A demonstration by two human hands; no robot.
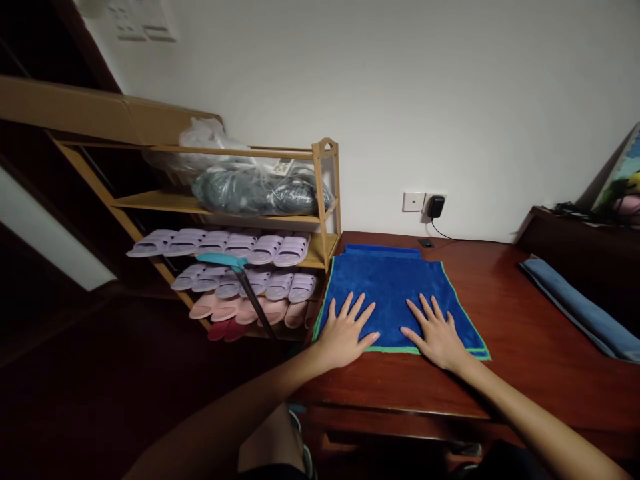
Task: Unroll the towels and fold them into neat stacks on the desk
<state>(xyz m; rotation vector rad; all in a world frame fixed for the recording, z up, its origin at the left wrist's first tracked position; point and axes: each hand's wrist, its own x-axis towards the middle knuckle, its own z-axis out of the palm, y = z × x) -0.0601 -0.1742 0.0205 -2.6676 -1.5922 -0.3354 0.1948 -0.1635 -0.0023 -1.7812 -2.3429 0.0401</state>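
A blue cloth (385, 283) with a bright green edge lies flat on the dark red wooden table (380, 387). Beyond its far side a narrower strip of blue cloth shows. My left hand (345, 337) rests palm down on the near left part of the cloth, fingers spread. On the near right part lies my right hand (437, 337), also flat with its fingers apart. Neither hand grips anything. The cloth's near edge runs beside both thumbs, and its near right corner shows layered green edges.
A folded lighter blue cloth (580, 307) lies at the table's right. To the left, a wooden rack (323, 200) holds slippers (293, 248) and plastic-wrapped items (250, 190). A teal-topped handle (223, 260) stands before it. A black plug (436, 207) has a cable along the wall.
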